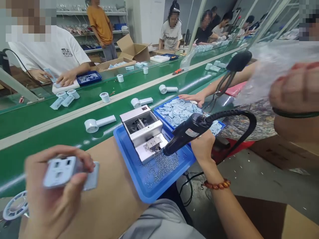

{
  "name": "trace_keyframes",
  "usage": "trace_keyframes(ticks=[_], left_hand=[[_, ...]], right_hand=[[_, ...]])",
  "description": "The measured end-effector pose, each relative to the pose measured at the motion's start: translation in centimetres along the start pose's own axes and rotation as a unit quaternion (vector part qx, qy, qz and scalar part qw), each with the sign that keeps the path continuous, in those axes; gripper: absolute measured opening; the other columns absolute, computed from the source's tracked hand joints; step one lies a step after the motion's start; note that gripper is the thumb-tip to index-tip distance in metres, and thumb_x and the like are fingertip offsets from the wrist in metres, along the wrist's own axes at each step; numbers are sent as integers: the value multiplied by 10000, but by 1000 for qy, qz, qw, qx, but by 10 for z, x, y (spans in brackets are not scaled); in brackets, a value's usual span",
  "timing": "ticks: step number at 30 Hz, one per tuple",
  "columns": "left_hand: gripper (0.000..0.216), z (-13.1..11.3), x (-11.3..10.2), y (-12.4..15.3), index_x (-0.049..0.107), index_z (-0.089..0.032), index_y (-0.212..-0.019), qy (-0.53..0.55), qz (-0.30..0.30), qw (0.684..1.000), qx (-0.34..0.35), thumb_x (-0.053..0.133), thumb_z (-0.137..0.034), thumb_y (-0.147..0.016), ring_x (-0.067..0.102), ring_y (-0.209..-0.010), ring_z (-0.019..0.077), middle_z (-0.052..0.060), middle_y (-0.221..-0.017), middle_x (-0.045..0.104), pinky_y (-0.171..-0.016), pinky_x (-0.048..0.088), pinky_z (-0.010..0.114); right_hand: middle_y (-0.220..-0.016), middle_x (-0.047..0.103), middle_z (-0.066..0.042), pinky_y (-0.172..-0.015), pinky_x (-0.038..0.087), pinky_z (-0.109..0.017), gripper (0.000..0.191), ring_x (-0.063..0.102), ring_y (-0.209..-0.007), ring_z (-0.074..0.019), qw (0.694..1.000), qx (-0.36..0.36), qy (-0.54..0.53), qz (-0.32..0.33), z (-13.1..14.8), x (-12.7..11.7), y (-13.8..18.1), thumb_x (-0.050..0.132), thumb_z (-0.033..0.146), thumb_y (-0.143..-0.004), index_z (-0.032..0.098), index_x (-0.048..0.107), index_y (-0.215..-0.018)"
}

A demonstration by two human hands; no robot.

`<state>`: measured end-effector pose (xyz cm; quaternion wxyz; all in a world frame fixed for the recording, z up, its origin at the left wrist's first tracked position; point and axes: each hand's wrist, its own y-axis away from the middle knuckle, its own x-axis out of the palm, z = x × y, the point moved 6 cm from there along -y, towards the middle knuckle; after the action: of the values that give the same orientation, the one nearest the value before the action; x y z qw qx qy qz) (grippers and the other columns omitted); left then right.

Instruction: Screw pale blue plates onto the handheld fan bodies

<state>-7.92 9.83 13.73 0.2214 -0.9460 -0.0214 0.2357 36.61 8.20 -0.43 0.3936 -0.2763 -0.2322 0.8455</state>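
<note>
A: Two hands in view? State each grip.

B: Lower left of frame: left hand (53,196), fingers curled around a flat, pale grey plastic housing (65,172) with rectangular cut-outs. Right of centre: right hand (203,142), fingers closed on a black, matte electric screwdriver (187,132) with a thick looped cable.

A: Tip position?

B: At the boxy metal screw feeder (144,131), standing on a glossy blue tray (139,176) strewn with small screws (161,167). Beyond, a smooth green conveyor belt (50,114) carries white round-headed parts (98,123).
</note>
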Motion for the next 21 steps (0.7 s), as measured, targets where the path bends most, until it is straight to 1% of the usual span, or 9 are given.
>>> trace_keyframes(ticks=[3, 5, 6, 8, 11, 13, 16, 19, 21], left_hand=[[383, -8, 32, 30, 644, -353, -1190, 45, 87, 995, -9, 822, -646, -1019, 734, -749, 247, 9, -918, 737, -637, 631, 385], [420, -1, 50, 51, 625, -351, -1218, 94, 140, 984, -55, 771, -705, -1045, 699, -753, 235, 19, -937, 710, -656, 616, 382], [483, 3, 58, 61, 616, -347, -1247, 117, 167, 976, -76, 744, -763, -1038, 675, -749, 233, 28, -942, 695, -650, 596, 377], [672, 7, 77, 80, 598, -342, -1360, 154, 240, 953, -101, 715, -886, -981, 634, -742, 228, 46, -967, 685, -631, 550, 363], [907, 1, 101, 96, 521, -340, -1556, 212, 333, 912, -115, 704, -963, -922, 602, -756, 209, 70, -1083, 703, -651, 518, 348], [882, -8, 111, 98, 474, -347, -1595, 261, 356, 890, -116, 686, -930, -968, 585, -764, 184, 59, -1132, 705, -679, 505, 330], [785, -16, 116, 95, 460, -314, -1559, 293, 350, 882, -115, 604, -892, -1048, 601, -803, 183, 50, -1134, 707, -730, 502, 321], [717, -16, 113, 95, 490, -267, -1496, 271, 342, 896, -82, 500, -870, -1109, 639, -862, 210, 70, -1144, 711, -790, 512, 344], [587, -14, 110, 98, 503, -276, -1468, 262, 325, 907, -51, 480, -780, -1169, 669, -916, 221, 76, -1182, 716, -837, 521, 352]], right_hand=[[-1068, 706, -73, -850, 589, -294, 291, 659, -879, -151, 993, 21, -116, -19, 20, -15, 11, 769, 404, -1098, 126, 754, -1183], [-988, 686, -46, -742, 558, -237, 197, 646, -805, -128, 976, 29, -215, 0, 43, -24, 25, 810, 343, -1039, 159, 739, -1029], [-945, 669, -34, -716, 553, -220, 223, 646, -794, -123, 965, 28, -261, 19, 59, -27, 33, 828, 336, -1017, 171, 704, -932], [-898, 661, -15, -722, 582, -202, 335, 672, -820, -119, 941, 16, -332, 71, 96, -29, 50, 841, 323, -1016, 174, 624, -809], [-1014, 754, 14, -838, 653, -202, 173, 740, -942, -113, 914, -3, -372, 159, 153, -21, 72, 787, 157, -1047, 218, 714, -903], [-1167, 788, 6, -935, 685, -252, 228, 768, -1051, -135, 900, -28, -369, 229, 181, -10, 81, 724, 24, -1014, 237, 784, -1070], [-1300, 782, -54, -1016, 693, -341, 371, 754, -1177, -189, 885, -123, -347, 285, 205, 0, 88, 605, -12, -968, 162, 791, -1237], [-1309, 777, -84, -1051, 668, -349, 403, 720, -1167, -189, 895, -217, -308, 237, 210, -3, 92, 537, -23, -898, 84, 791, -1192], [-1308, 770, -89, -1077, 658, -360, 402, 717, -1158, -183, 900, -221, -302, 222, 211, -3, 98, 526, -50, -879, 72, 779, -1166]])
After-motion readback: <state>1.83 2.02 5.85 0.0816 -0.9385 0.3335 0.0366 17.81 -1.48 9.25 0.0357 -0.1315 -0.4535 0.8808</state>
